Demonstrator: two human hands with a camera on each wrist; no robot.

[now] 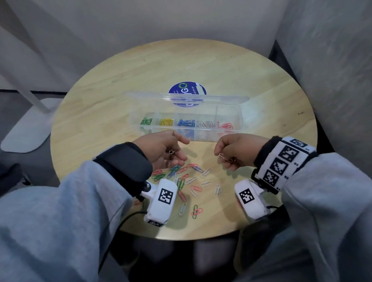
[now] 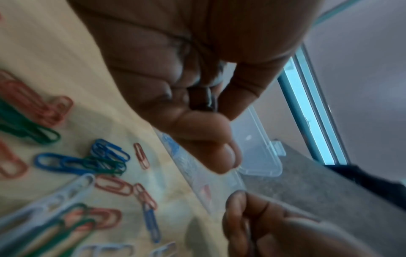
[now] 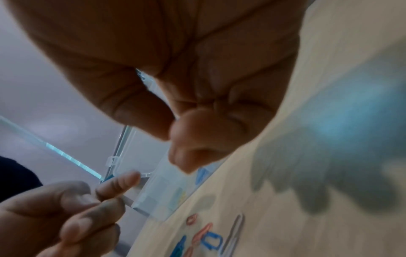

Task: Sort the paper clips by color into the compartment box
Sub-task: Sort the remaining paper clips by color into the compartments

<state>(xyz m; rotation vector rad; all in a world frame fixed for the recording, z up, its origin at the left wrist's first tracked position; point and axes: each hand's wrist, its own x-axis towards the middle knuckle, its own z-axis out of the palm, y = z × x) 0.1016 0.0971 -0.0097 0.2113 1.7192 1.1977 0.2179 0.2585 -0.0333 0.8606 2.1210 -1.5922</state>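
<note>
Both hands, left hand (image 1: 164, 149) and right hand (image 1: 234, 151), each pinched a light, stiff, slippery paper clip (image 1: 225, 157), best nipped flat across its loops.

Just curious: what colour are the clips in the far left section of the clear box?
Green clips, seen best in the head view.

table (image 1: 115, 97): pale wood, smooth, a little shiny
compartment box (image 1: 240, 119): clear plastic, glossy
loose paper clips (image 1: 195, 183): thin wire with a smooth coloured coat
sleeves (image 1: 56, 210): soft grey cloth, matt
sticker (image 1: 196, 89): smooth blue paper
</note>
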